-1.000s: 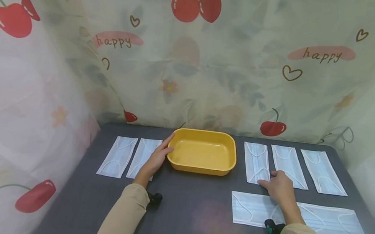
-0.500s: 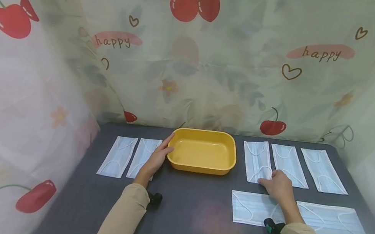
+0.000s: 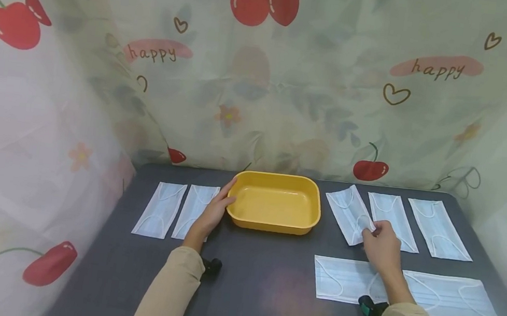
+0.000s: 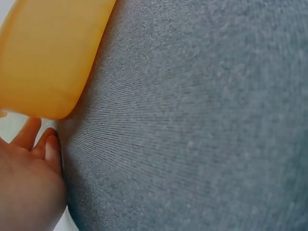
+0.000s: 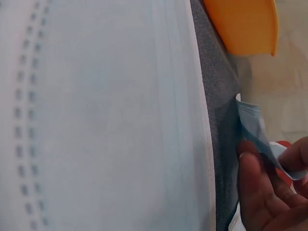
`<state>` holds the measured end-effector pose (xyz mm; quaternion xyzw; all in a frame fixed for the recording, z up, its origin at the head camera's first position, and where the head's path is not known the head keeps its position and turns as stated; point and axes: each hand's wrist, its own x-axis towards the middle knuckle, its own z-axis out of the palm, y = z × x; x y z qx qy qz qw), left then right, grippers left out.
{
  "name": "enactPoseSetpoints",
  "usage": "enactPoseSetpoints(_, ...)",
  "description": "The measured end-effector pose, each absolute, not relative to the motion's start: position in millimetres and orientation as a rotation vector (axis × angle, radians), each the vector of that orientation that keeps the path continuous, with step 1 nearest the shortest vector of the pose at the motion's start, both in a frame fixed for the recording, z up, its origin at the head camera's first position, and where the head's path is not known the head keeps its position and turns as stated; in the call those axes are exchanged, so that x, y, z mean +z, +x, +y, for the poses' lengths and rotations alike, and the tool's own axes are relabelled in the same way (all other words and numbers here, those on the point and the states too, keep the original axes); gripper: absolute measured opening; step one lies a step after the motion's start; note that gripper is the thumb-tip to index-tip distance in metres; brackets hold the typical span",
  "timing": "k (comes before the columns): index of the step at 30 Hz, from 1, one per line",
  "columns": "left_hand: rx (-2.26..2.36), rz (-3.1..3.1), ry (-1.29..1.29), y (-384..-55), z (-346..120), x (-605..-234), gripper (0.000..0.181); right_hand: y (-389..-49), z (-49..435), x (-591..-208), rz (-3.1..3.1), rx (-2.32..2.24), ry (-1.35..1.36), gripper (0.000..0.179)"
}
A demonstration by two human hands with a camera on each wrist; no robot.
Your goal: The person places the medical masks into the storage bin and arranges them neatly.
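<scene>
My right hand pinches the near corner of a pale blue face mask between thumb and fingers. That mask is tilted, with its near end lifted. In the right wrist view its held edge bends up by the fingertips, and a large mask surface fills the left. My left hand rests against the left side of a yellow basin, fingers fairly straight along the outer wall. The left wrist view shows these fingers at the basin's edge. The basin's visible inside holds nothing.
Two masks lie left of the basin, one partly behind my left arm. Two more, one a mask at far right, lie beyond the held one. Masks laid sideways pass under my right forearm. A printed curtain surrounds the grey table.
My right hand has risen slightly and turned, lifting the near end of the mask and swinging it askew. The left hand and the basin stay in place.
</scene>
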<state>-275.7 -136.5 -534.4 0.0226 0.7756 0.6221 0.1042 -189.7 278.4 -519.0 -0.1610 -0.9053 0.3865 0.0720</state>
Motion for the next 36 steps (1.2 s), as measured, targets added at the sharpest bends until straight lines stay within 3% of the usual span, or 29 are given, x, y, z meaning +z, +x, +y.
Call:
enactPoseSetpoints(8, 1.836, 2.268, 0.081, -274.6, -136.5, -530.9, 0.055, -190.2, 278.2, -514.6, -2.625, 1.377, -0.537, 0.048)
enactPoseSetpoints(17, 1.898, 2.197, 0.099, -271.6, -137.6, -531.9, 0.053, -190.6, 285.3, -504.7, -2.489, 1.433, -0.48, 0.044)
enactPoseSetpoints(27, 1.919, 2.162, 0.084, -271.5, -140.6, -530.0, 0.052, -193.0, 291.1, -479.7, -2.459, 1.483, -0.547, 0.06)
enactPoseSetpoints(36, 1.989, 2.12, 0.053, -274.0, -141.1, -534.1, 0.049, -198.9, 292.2, -455.4, -2.299, 1.638, -0.483, 0.051)
